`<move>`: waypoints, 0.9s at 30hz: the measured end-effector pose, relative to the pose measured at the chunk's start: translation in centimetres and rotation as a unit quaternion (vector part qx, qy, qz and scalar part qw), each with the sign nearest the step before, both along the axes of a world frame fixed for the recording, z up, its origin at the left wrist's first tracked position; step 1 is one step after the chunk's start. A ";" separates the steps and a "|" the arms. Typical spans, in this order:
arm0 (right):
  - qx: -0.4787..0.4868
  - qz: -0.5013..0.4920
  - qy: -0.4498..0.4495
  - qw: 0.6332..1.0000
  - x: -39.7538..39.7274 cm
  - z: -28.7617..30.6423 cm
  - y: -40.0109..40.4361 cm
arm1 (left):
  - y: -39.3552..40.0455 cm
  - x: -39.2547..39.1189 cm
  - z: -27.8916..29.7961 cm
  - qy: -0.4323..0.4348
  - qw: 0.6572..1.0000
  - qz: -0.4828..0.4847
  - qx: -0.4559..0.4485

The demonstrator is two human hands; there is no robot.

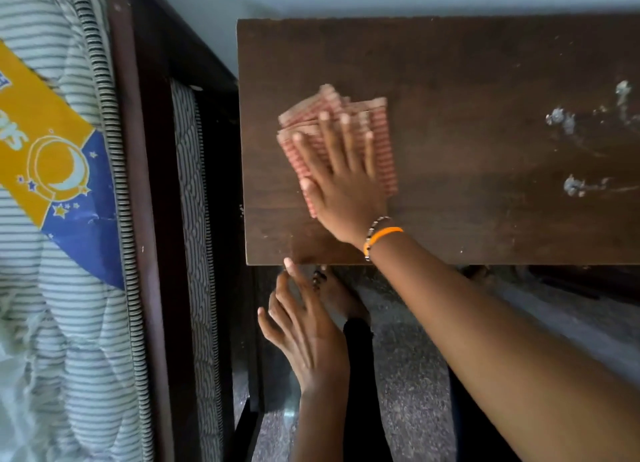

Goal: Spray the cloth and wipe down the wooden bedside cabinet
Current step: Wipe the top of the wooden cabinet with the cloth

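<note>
- Head view, looking down: a striped quilted mattress (pixel 59 288) with a yellow and blue label (pixel 52 163) is seen at the far left, held in a dark wooden bed frame (pixel 152 219).
- Just beside the bed frame, the flat top of the dark wooden bedside cabinet (pixel 467 80) is seen; no drawer or container is shown open.
- A folded red-and-white checked cloth (pixel 384 149) is laid on the left part of the cabinet top, blurred.
- The right hand (pixel 341 191) is pressed flat on the cloth with fingers spread, palm down, nothing gripped; an orange band and a beaded band (pixel 379 236) are worn at the wrist.
- The left hand (pixel 304 333) is held open and empty below the front edge of the cabinet, with one fingertip at that edge.
- A bare foot (pixel 337 298) is seen on the speckled floor (pixel 408 375) behind the left hand.
- Whitish smears (pixel 571 184) are seen on the right part of the cabinet top.
</note>
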State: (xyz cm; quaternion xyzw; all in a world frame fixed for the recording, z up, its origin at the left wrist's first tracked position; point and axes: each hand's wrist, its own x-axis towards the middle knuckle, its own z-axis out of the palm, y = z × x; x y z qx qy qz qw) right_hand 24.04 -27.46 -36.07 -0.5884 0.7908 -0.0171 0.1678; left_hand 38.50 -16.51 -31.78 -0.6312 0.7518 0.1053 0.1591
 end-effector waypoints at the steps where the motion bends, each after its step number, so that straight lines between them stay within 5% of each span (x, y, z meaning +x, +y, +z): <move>1: -0.010 0.030 -0.009 0.999 1.4 0.1 -0.1 | 0.1 0.3 0.2 -0.010 1.000 0.013 0.004; 7: -0.039 0.233 -0.016 0.972 5.3 -0.1 3.6 | -0.1 1.1 1.2 -0.016 0.998 0.058 0.000; 12: -0.030 0.265 0.030 0.963 1.9 -0.1 8.9 | 0.4 0.9 1.2 -0.009 1.000 0.010 0.015; 19: 0.039 0.128 0.036 0.990 -5.9 0.7 15.3 | 1.2 -0.8 0.5 0.010 0.998 -0.056 0.023; 27: 0.069 -0.252 0.022 0.965 -6.5 0.9 20.3 | 0.6 -0.2 1.2 0.063 0.995 -0.044 0.058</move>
